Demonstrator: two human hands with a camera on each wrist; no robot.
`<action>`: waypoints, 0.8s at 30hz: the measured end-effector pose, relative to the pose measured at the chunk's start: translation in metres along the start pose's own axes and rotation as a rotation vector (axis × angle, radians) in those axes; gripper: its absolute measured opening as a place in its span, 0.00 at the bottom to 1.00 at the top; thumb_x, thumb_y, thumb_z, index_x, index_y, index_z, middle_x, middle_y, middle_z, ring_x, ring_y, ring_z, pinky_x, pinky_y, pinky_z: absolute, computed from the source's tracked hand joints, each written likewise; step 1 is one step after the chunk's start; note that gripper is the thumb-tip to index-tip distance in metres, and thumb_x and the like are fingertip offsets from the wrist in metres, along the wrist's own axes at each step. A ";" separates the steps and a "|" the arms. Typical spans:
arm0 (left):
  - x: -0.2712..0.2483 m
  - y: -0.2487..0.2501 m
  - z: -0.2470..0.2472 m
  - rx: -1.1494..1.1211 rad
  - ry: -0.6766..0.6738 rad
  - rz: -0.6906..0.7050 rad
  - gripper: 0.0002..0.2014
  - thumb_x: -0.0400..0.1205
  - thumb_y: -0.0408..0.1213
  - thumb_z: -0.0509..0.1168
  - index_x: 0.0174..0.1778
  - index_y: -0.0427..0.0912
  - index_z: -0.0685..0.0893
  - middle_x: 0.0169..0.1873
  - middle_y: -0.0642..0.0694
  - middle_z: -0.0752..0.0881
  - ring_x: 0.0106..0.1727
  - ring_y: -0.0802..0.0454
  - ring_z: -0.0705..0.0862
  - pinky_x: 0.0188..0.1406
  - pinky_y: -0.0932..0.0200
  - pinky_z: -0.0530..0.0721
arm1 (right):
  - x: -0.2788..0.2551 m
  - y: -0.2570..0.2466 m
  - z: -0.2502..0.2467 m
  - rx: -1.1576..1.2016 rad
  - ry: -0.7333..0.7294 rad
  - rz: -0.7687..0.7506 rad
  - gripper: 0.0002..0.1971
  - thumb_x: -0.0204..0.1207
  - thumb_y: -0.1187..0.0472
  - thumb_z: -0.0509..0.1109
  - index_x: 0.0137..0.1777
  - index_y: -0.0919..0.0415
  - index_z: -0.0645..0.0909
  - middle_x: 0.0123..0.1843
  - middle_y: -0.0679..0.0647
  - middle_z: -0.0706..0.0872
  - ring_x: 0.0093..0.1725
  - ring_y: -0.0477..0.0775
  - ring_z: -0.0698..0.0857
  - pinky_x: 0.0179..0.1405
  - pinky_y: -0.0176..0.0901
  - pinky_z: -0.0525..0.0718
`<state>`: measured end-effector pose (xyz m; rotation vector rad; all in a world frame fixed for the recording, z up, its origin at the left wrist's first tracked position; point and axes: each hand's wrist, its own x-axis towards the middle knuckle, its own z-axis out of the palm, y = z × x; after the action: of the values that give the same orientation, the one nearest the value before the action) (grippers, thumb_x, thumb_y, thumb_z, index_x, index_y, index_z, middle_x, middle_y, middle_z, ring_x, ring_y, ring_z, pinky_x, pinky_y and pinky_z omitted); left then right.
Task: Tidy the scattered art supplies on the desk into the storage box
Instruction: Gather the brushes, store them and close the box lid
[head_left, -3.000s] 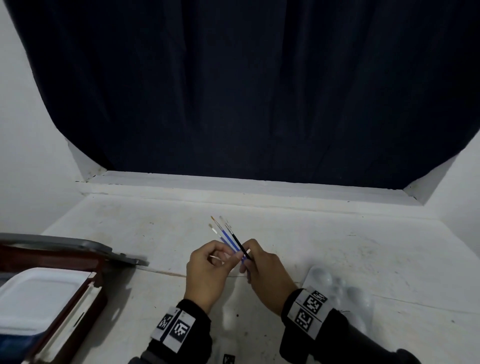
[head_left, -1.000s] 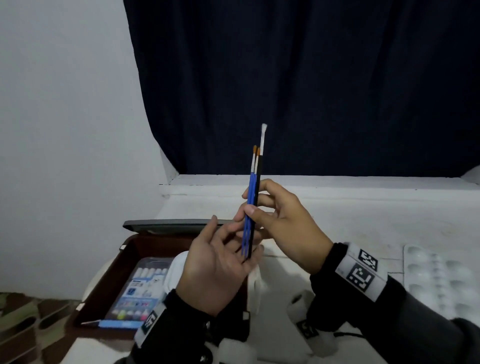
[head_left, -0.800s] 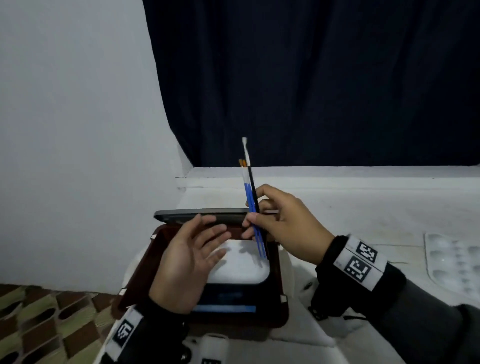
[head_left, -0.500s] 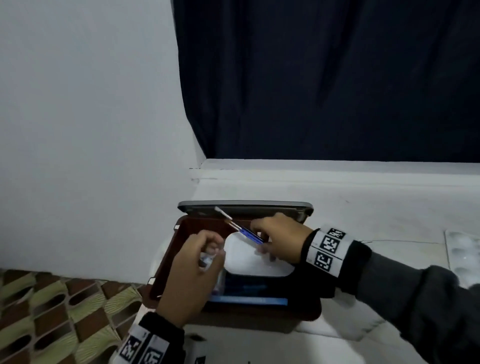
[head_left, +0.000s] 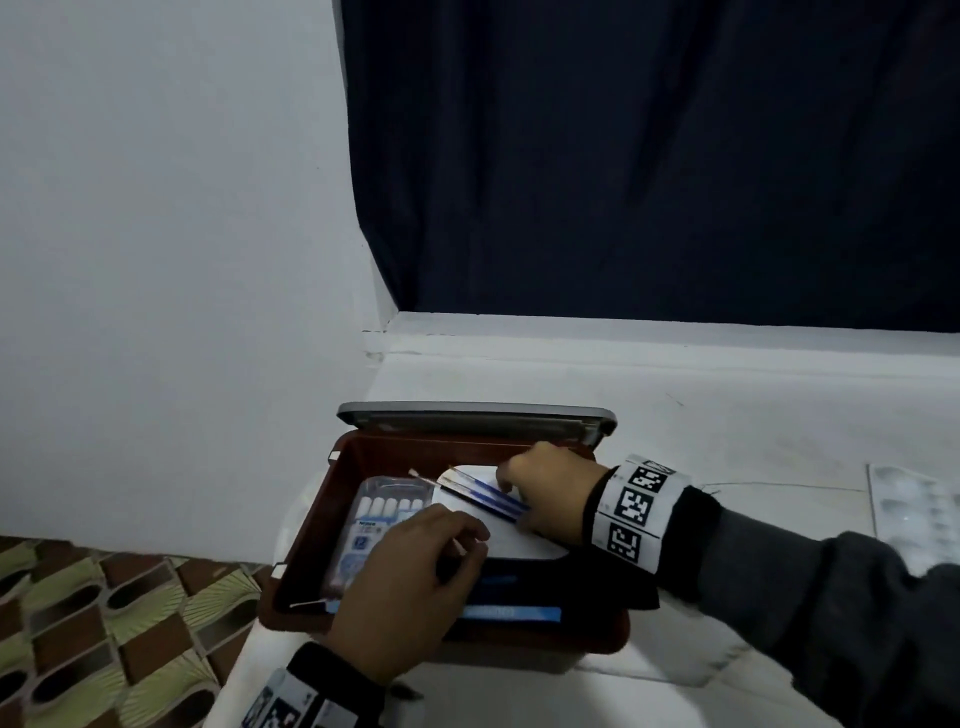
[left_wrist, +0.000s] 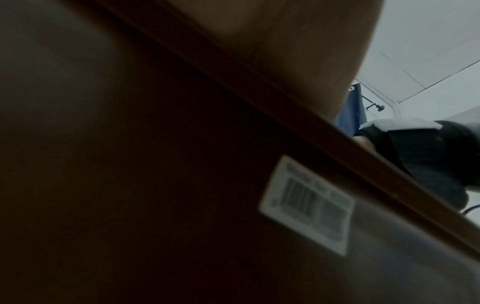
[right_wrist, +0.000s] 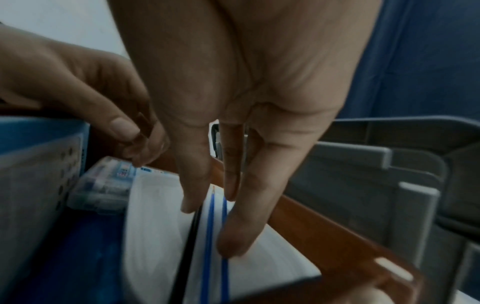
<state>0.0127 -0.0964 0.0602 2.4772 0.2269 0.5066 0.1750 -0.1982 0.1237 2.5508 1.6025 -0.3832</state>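
The brown storage box (head_left: 311, 519) sits open at the desk's left end, its grey lid (head_left: 467, 415) tipped back. Inside are a marker pack (head_left: 379, 514) and a white tray (head_left: 524, 543). Three thin paintbrushes (head_left: 488, 493), two blue and one black, lie spread on that tray (right_wrist: 155, 226). My right hand (right_wrist: 207, 222) reaches into the box with nearly straight fingers, the tips touching the brushes (right_wrist: 207, 267). My left hand (head_left: 467, 540) hovers over the box front, thumb and finger pinching a small thin band (right_wrist: 142, 127). The left wrist view shows only the box's outer wall (left_wrist: 182, 185).
A white paint palette (head_left: 914, 514) with wells lies on the desk at the far right. A blue pack (head_left: 509, 613) fills the box's front. The patterned floor (head_left: 78, 623) drops away left of the box. A dark curtain (head_left: 623, 156) hangs behind the desk.
My right hand carried the brushes from upright above the desk down into the box and laid them flat on the white tray. The left hand followed to the box front.
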 end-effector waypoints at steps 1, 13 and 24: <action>0.003 0.005 0.005 0.007 -0.028 0.002 0.06 0.84 0.49 0.63 0.53 0.60 0.84 0.44 0.64 0.82 0.48 0.64 0.81 0.48 0.67 0.79 | -0.005 0.004 0.001 0.025 0.007 -0.012 0.19 0.77 0.58 0.73 0.67 0.60 0.78 0.63 0.61 0.82 0.61 0.62 0.83 0.52 0.45 0.81; 0.024 0.057 0.050 0.415 -0.236 -0.175 0.34 0.76 0.70 0.36 0.63 0.62 0.79 0.57 0.62 0.76 0.65 0.58 0.74 0.59 0.50 0.66 | -0.122 0.116 0.055 0.375 0.476 0.023 0.07 0.79 0.55 0.68 0.56 0.51 0.82 0.52 0.47 0.82 0.50 0.48 0.83 0.49 0.45 0.82; 0.029 0.095 0.077 0.379 -0.167 -0.306 0.21 0.84 0.65 0.43 0.65 0.65 0.72 0.56 0.56 0.77 0.65 0.50 0.75 0.62 0.45 0.68 | -0.178 0.295 0.162 0.154 0.089 0.661 0.30 0.80 0.37 0.58 0.74 0.56 0.66 0.71 0.60 0.72 0.72 0.63 0.71 0.70 0.57 0.74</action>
<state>0.0751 -0.2054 0.0673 2.7594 0.6757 0.1332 0.3408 -0.5181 0.0023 3.0416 0.6804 -0.3288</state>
